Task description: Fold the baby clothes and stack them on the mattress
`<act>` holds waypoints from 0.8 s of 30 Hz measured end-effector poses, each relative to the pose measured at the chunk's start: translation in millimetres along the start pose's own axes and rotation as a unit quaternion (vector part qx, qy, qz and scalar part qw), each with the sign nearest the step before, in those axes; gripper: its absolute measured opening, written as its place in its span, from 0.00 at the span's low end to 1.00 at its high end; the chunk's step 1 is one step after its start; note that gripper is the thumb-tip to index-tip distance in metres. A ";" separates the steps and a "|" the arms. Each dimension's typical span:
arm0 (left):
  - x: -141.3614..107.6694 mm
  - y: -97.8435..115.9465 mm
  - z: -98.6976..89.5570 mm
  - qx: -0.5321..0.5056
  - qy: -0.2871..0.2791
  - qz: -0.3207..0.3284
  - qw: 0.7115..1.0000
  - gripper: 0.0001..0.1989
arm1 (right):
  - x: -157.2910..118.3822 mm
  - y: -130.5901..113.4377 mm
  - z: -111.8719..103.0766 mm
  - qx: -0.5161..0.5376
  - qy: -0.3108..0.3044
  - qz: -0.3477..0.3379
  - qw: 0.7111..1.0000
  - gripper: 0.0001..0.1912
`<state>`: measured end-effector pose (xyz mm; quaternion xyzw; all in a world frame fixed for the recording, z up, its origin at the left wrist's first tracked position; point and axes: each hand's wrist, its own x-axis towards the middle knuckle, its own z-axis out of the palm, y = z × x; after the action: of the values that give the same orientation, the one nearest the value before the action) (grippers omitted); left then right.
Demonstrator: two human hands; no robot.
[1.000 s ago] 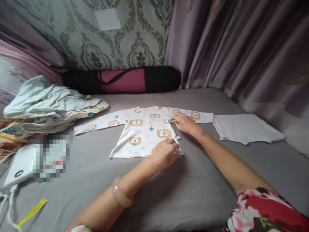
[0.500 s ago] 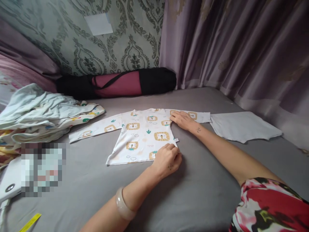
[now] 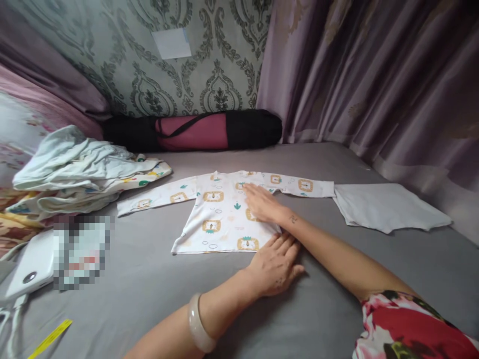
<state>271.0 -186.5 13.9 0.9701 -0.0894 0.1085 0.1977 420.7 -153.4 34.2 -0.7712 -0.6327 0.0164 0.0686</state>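
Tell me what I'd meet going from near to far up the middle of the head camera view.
Bangle → left hand → lion-print shirt → long black and maroon bag → white sheet on the wall. The right hand overlaps the shirt, so it's left out.

Red floral sleeve (image 3: 419, 326), pale glossy bangle (image 3: 198, 324) (small dark wrist marking (image 3: 293, 218)).

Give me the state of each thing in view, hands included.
Printed shirt: spread flat, sleeves out
Left hand: open, fingers at the shirt's lower corner
Right hand: open, on the shirt's front
Pale cloth: lying flat
Clothes pile: rumpled
Long bag: lying down
White device: cable attached
Right-side curtain: hanging in folds
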 end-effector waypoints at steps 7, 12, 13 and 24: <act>-3.9 4.0 -11.9 0.017 -0.046 0.063 0.997 0.32 | -0.6 -24.9 22.2 0.101 -0.066 -0.046 0.992 0.35; -5.3 2.9 -14.7 0.006 -0.044 0.071 0.996 0.35 | -0.2 5.9 20.5 0.046 -0.041 0.002 0.998 0.35; -5.5 2.7 -14.5 0.001 -0.048 0.068 0.997 0.35 | 0.2 11.4 20.6 0.038 -0.036 0.019 0.998 0.35; -5.3 1.2 -17.8 -0.071 -0.072 0.055 0.993 0.36 | 13.8 27.0 19.6 0.009 -0.028 0.137 0.990 0.36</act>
<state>262.5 -179.7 29.0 0.9524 -0.1644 0.0429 0.2530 447.6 -143.4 12.1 -0.8492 -0.5224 0.0529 0.0554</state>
